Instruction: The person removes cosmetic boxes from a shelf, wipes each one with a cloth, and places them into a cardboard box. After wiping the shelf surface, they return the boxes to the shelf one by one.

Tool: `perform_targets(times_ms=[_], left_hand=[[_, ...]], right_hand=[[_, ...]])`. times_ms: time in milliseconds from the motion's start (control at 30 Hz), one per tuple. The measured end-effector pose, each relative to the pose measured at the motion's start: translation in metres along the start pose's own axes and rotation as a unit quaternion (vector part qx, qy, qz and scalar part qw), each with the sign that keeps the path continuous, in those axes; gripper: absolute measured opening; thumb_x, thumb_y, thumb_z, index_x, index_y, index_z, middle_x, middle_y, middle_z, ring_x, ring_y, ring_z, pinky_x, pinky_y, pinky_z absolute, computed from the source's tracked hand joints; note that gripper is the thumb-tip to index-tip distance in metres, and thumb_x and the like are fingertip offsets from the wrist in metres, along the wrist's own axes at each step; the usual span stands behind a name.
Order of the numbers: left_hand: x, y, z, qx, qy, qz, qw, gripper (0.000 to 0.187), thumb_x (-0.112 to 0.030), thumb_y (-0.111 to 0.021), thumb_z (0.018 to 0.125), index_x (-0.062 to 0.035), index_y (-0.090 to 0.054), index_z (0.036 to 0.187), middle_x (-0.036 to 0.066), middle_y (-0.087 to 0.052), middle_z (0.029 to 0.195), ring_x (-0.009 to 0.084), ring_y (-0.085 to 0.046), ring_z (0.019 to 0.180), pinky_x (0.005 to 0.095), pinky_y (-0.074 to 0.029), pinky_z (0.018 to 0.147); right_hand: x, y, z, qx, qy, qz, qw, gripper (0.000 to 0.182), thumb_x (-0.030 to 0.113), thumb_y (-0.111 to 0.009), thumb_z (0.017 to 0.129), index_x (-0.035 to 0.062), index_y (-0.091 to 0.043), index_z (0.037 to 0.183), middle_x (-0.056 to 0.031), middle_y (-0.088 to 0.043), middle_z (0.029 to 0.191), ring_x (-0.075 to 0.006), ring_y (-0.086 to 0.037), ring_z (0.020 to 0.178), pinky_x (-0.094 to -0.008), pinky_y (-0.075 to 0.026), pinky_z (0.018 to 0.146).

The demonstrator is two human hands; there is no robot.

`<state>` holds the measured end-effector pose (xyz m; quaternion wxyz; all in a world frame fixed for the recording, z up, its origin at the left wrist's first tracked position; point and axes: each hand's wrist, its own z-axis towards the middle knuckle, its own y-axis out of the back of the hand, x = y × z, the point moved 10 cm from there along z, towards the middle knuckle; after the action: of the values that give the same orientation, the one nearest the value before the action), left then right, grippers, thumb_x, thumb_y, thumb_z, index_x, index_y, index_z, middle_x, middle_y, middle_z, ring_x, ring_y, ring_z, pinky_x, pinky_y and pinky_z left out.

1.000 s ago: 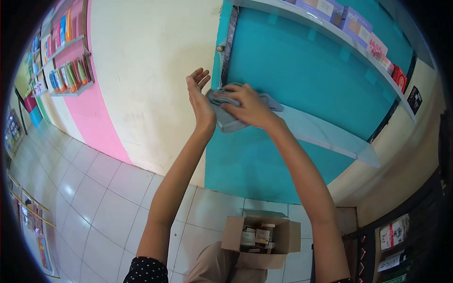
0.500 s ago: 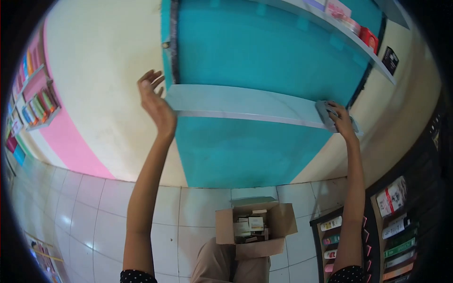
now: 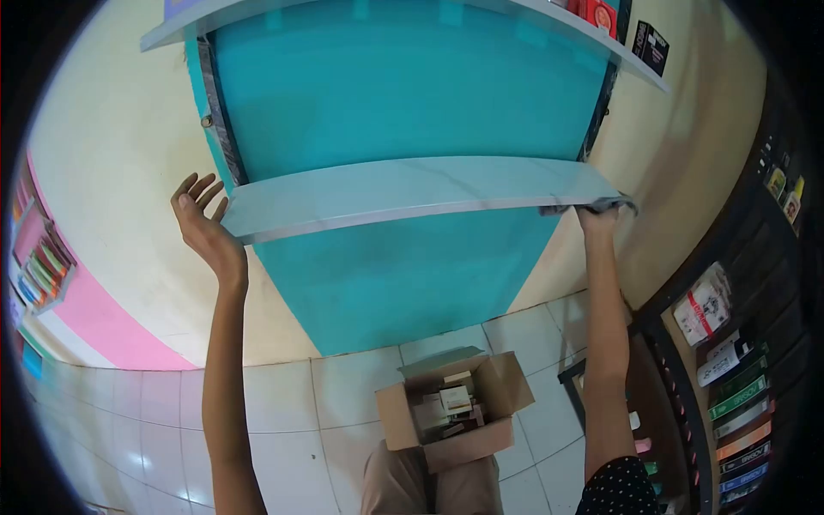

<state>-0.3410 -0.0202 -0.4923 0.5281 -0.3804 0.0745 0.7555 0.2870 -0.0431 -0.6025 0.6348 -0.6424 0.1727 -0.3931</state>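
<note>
A long white shelf board [image 3: 412,190] spans the teal wall panel [image 3: 412,94]. At its left end is my left hand [image 3: 210,227], palm up with the fingers apart and nothing in them, its wrist side close to the board's end. My right hand [image 3: 598,219] is at the right end, under the front edge, with its fingers hidden beneath the board. It presses a grey cloth [image 3: 611,203] against that edge, and part of the cloth hangs out on both sides of the hand.
An open cardboard box [image 3: 470,448] with small boxes inside stands on the tiled floor by my knees. An upper shelf [image 3: 635,67] with red items crosses the top. A dark rack [image 3: 678,403] with packaged products stands at the right, small wall shelves [image 3: 60,287] at the far left.
My right hand and the cloth have moved from the top of the board to under its front edge. The view has turned, so the shelf appears shifted left and tilted.
</note>
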Motion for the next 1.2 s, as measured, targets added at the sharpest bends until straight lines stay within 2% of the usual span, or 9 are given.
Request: perform_targets(times_ms=[267,367,533,700,800,933,1000,1067,1200], left_hand=[[0.000,0.001,-0.001,-0.011,-0.027,0.011,1.000,0.044,-0.035,-0.023,0.088,0.0000,-0.044,0.105,0.015,-0.053,0.096,0.0228,-0.053,0.088,0.0347,-0.044,0.074],[0.000,0.001,-0.001,-0.010,-0.034,0.007,0.999,0.043,-0.035,-0.024,0.088,0.0004,-0.044,0.105,0.015,-0.053,0.095,0.0232,-0.053,0.086,0.0343,-0.045,0.072],[0.002,0.002,0.000,-0.020,-0.032,0.004,0.999,0.042,-0.033,-0.025,0.089,0.0009,-0.044,0.103,0.014,-0.054,0.092,0.0230,-0.055,0.082,0.0330,-0.044,0.069],[-0.003,0.001,-0.002,-0.018,-0.038,0.009,0.999,0.042,-0.033,-0.025,0.088,0.0025,-0.043,0.102,0.015,-0.053,0.091,0.0231,-0.054,0.081,0.0334,-0.044,0.068],[-0.004,0.001,-0.002,-0.015,-0.036,0.007,0.999,0.042,-0.032,-0.025,0.087,0.0030,-0.042,0.102,0.015,-0.053,0.092,0.0236,-0.054,0.082,0.0339,-0.045,0.068],[-0.006,0.000,-0.002,-0.012,-0.045,0.010,0.999,0.041,-0.031,-0.024,0.087,0.0031,-0.042,0.103,0.016,-0.052,0.093,0.0240,-0.055,0.082,0.0346,-0.045,0.069],[-0.004,0.001,-0.002,-0.017,-0.039,0.008,0.999,0.041,-0.031,-0.024,0.087,0.0028,-0.042,0.103,0.016,-0.052,0.093,0.0240,-0.055,0.082,0.0346,-0.045,0.069],[-0.004,0.002,-0.002,-0.018,-0.040,0.007,0.999,0.041,-0.030,-0.024,0.087,0.0027,-0.042,0.103,0.016,-0.052,0.093,0.0240,-0.055,0.082,0.0345,-0.045,0.069],[-0.004,0.003,-0.003,-0.022,-0.042,0.001,0.999,0.039,-0.029,-0.025,0.088,0.0024,-0.042,0.104,0.015,-0.053,0.093,0.0235,-0.055,0.083,0.0341,-0.045,0.069]], right_hand=[[-0.148,-0.062,-0.121,-0.051,-0.160,0.096,0.981,0.049,0.039,-0.028,0.085,0.0070,-0.040,0.119,-0.0137,-0.038,0.125,-0.0326,-0.034,0.115,-0.0512,-0.024,0.096],[-0.206,-0.089,-0.167,0.001,-0.256,0.091,0.963,0.046,0.036,-0.029,0.085,0.0061,-0.041,0.118,-0.0133,-0.040,0.123,-0.0311,-0.036,0.113,-0.0485,-0.026,0.095],[-0.298,-0.127,-0.254,0.029,-0.411,0.150,0.899,0.035,0.028,-0.037,0.084,0.0044,-0.046,0.107,-0.0102,-0.047,0.113,-0.0251,-0.043,0.104,-0.0407,-0.032,0.092],[-0.375,-0.169,-0.330,0.149,-0.520,0.235,0.808,0.039,0.037,-0.036,0.083,0.0069,-0.048,0.106,-0.0082,-0.049,0.111,-0.0254,-0.045,0.102,-0.0410,-0.033,0.091],[-0.385,-0.171,-0.338,0.143,-0.484,0.154,0.849,0.043,0.041,-0.037,0.082,0.0068,-0.048,0.106,-0.0103,-0.048,0.112,-0.0272,-0.043,0.105,-0.0413,-0.032,0.092],[-0.373,-0.175,-0.328,0.097,-0.536,0.204,0.813,0.046,0.044,-0.037,0.081,0.0070,-0.048,0.107,-0.0123,-0.048,0.112,-0.0281,-0.042,0.105,-0.0432,-0.032,0.092],[-0.357,-0.160,-0.307,0.038,-0.514,0.170,0.840,0.034,0.030,-0.041,0.082,0.0041,-0.049,0.104,-0.0123,-0.049,0.110,-0.0273,-0.044,0.103,-0.0441,-0.034,0.091],[-0.340,-0.142,-0.284,-0.015,-0.486,0.153,0.860,0.033,0.027,-0.042,0.082,0.0038,-0.049,0.104,-0.0134,-0.049,0.108,-0.0277,-0.044,0.103,-0.0456,-0.035,0.089],[-0.296,-0.123,-0.239,0.000,-0.429,0.190,0.883,0.035,0.028,-0.040,0.083,0.0033,-0.047,0.107,-0.0133,-0.047,0.111,-0.0290,-0.043,0.105,-0.0453,-0.032,0.092]])
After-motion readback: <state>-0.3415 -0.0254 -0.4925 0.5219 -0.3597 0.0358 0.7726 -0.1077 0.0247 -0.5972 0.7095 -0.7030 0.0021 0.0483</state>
